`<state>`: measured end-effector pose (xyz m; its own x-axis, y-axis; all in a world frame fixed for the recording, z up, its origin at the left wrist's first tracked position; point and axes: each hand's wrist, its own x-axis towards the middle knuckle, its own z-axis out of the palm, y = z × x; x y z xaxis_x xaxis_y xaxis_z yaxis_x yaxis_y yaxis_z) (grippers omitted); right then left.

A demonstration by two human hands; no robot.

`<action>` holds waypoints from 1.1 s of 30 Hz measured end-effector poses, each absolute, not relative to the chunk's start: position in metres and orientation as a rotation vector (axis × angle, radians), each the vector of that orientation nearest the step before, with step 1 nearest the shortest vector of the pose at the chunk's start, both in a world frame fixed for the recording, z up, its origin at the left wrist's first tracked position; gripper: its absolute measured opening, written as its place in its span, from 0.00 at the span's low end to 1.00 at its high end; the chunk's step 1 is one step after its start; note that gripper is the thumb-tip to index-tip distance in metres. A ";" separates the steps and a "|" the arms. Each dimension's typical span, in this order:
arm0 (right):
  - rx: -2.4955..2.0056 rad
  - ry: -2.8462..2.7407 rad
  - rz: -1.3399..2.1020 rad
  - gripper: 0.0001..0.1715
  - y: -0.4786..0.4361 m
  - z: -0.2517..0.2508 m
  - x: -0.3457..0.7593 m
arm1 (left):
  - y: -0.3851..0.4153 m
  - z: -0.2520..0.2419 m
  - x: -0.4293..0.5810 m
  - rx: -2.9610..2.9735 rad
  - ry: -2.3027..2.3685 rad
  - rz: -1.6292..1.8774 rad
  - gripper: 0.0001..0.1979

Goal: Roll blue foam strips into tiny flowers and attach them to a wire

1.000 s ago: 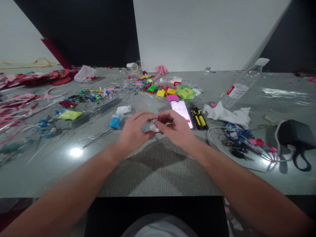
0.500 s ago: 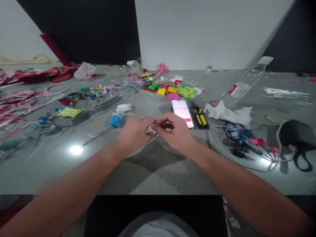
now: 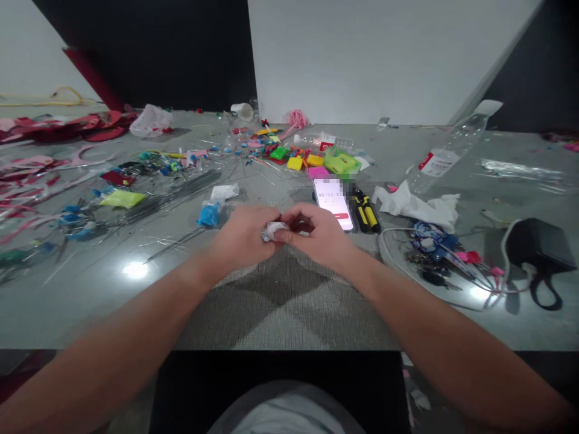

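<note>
My left hand (image 3: 246,237) and my right hand (image 3: 319,237) meet over the near middle of the grey table, fingertips touching. Between them is a small whitish, shiny wrapped piece (image 3: 275,231), pinched by the fingers of both hands; its details are blurred. Just left of my left hand lie a blue lump (image 3: 208,214) in clear plastic and a white packet (image 3: 225,191). Beyond my right hand, a phone (image 3: 333,205) with a lit timer screen lies flat, and yellow-and-black pliers (image 3: 366,212) are beside it.
A clear bottle (image 3: 446,158) leans at the right behind crumpled tissue (image 3: 416,205). Keys (image 3: 434,276), a cable and a black adapter (image 3: 540,247) lie farther right. Colourful clay packs (image 3: 341,161) are at the back; thin wires (image 3: 181,196) and red-pink strips (image 3: 67,129) spread left.
The view has shifted slightly. The fingers have moved a little around the whitish piece, and more of it shows between my hands.
</note>
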<state>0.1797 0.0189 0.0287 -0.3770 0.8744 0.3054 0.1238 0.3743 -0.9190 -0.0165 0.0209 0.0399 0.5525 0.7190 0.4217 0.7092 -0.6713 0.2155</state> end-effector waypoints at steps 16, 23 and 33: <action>-0.824 -1.784 0.969 0.12 0.029 0.030 0.189 | 0.034 0.043 -0.024 2.293 1.368 0.845 0.13; -0.684 -2.121 0.355 0.10 0.031 0.037 0.197 | 0.025 0.048 -0.022 1.769 1.005 0.804 0.10; -0.515 -2.297 0.473 0.02 0.031 0.044 0.202 | 0.024 0.055 -0.029 1.377 0.731 0.602 0.06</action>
